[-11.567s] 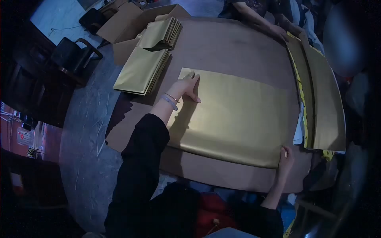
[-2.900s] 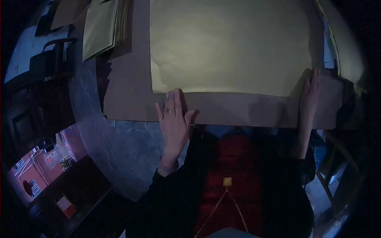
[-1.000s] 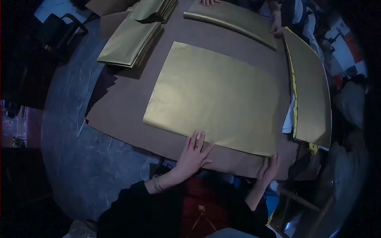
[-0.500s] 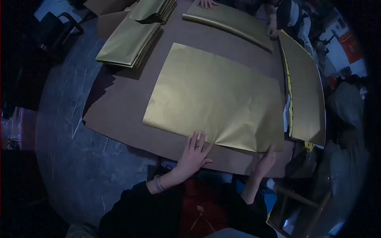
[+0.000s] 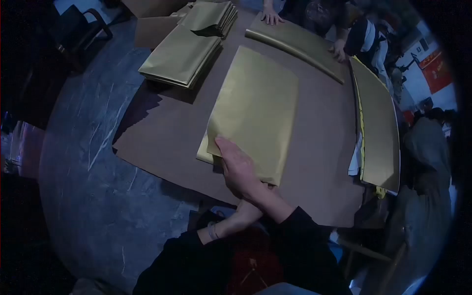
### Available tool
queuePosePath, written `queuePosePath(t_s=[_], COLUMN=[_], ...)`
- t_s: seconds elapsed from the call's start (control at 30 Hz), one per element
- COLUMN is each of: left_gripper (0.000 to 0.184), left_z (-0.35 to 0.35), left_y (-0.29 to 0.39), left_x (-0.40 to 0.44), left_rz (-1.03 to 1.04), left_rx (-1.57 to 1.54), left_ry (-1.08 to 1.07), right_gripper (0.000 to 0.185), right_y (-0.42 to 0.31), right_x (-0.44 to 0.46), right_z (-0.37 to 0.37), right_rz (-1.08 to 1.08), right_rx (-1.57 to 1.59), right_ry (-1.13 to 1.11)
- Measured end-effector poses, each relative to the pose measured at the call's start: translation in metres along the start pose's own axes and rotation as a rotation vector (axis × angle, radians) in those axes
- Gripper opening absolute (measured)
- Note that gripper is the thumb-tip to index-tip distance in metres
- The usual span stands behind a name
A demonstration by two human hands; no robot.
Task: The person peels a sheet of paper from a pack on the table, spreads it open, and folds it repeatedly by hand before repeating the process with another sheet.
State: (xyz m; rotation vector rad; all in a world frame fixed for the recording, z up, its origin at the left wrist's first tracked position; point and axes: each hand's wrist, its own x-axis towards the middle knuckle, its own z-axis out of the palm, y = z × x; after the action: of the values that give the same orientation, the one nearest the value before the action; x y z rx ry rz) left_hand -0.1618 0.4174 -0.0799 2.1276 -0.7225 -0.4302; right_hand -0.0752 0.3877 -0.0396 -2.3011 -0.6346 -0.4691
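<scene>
A gold paper sheet (image 5: 255, 108) lies doubled over on the brown cardboard, its right part folded across the left. A strip of the lower layer shows past the upper layer at the lower left. My right hand (image 5: 238, 167) reaches across to the left and grips the upper layer's near-left corner, fingers pressed together on it. Beneath my right wrist, my left hand (image 5: 246, 215) is crossed under, close to the sheet's near edge. Its fingers are mostly hidden by the right forearm, so their hold does not show.
Stacks of folded gold paper (image 5: 184, 59) lie at the far left of the cardboard (image 5: 324, 147). Across the table a co-worker's hands (image 5: 272, 16) press on another folded gold sheet (image 5: 300, 42). A gold stack with yellow edges (image 5: 376, 128) stands at the right. A chair (image 5: 73, 34) is far left.
My right hand has carried the sheet's right side over to the left, folding the flat sheet in two. My left hand is now under my right wrist. The co-worker's hands still rest on their sheet.
</scene>
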Motion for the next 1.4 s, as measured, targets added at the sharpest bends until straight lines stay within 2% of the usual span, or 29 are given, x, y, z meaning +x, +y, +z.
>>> queuePosePath(t_s=[0.03, 0.13, 0.17, 0.2, 0.27, 0.3, 0.33, 0.43, 0.53, 0.6, 0.7, 0.83, 0.93, 1.0, 1.1, 1.23, 1.3, 1.33, 1.4], left_gripper=[0.047, 0.047, 0.041, 0.041, 0.053, 0.055, 0.055, 0.053, 0.050, 0.049, 0.048, 0.051, 0.056, 0.045, 0.043, 0.044, 0.056, 0.056, 0.043], left_z=[0.004, 0.008, 0.008, 0.013, 0.034, 0.039, 0.042, 0.039, 0.015, -0.004, -0.003, -0.009, -0.003, 0.003, 0.004, -0.005, -0.016, -0.013, -0.002], left_y=[-0.002, -0.002, 0.000, -0.005, -0.021, -0.021, -0.023, -0.023, -0.008, 0.004, 0.006, 0.009, 0.005, -0.002, 0.001, 0.007, 0.014, 0.012, 0.001], left_x=[-0.002, 0.001, 0.004, 0.004, -0.001, -0.004, -0.003, -0.003, -0.002, 0.003, 0.007, 0.011, 0.004, 0.000, 0.000, 0.003, 0.014, 0.012, 0.005], left_rz=[0.091, 0.104, -0.106, -0.109, 0.005, 0.097, 0.095, 0.057, 0.133, -0.055, -0.057, -0.107, -0.030, 0.092, 0.014, 0.064, -0.067, -0.066, 0.026], left_rx=[0.217, 0.332, -0.219, -0.227, 0.178, 0.396, 0.393, 0.302, 0.413, 0.253, 0.380, 0.287, 0.383, 0.320, 0.307, 0.311, 0.413, 0.413, 0.135], left_ry=[0.007, 0.080, 0.071, 0.076, -0.048, 0.031, 0.030, -0.010, 0.042, -0.219, -0.282, -0.376, -0.335, -0.103, -0.127, -0.048, -0.485, -0.487, -0.123], right_gripper=[0.043, 0.047, 0.053, 0.060, 0.059, 0.056, 0.054, 0.053, 0.052, 0.050, 0.050, 0.050, 0.049, 0.050, 0.049, 0.049, 0.049, 0.049, 0.048], right_y=[0.003, 0.009, 0.010, 0.008, 0.013, 0.012, 0.010, 0.016, 0.022, 0.024, 0.026, 0.023, 0.024, 0.027, 0.027, 0.027, 0.027, 0.028, 0.029], right_x=[-0.002, -0.007, -0.007, -0.006, -0.015, -0.016, -0.014, -0.013, -0.007, -0.005, -0.003, -0.002, -0.003, -0.003, -0.002, 0.001, 0.000, 0.000, -0.001], right_z=[0.005, 0.009, 0.009, 0.006, 0.011, 0.011, 0.009, 0.012, 0.013, 0.011, 0.011, 0.009, 0.010, 0.014, 0.013, 0.014, 0.014, 0.014, 0.016], right_rz=[0.047, 0.146, 0.124, 0.105, 0.021, -0.012, 0.004, -0.003, 0.016, 0.009, -0.019, -0.031, -0.034, -0.021, -0.044, -0.034, -0.041, -0.050, -0.051], right_rx=[0.041, 0.143, 0.066, -0.010, -0.140, -0.214, -0.217, -0.202, -0.200, -0.203, -0.222, -0.254, -0.230, -0.251, -0.251, -0.232, -0.214, -0.196, -0.218], right_ry=[-0.078, -0.322, -0.412, -0.502, -0.552, -0.563, -0.590, -0.557, -0.570, -0.572, -0.570, -0.571, -0.551, -0.560, -0.566, -0.568, -0.552, -0.536, -0.543])
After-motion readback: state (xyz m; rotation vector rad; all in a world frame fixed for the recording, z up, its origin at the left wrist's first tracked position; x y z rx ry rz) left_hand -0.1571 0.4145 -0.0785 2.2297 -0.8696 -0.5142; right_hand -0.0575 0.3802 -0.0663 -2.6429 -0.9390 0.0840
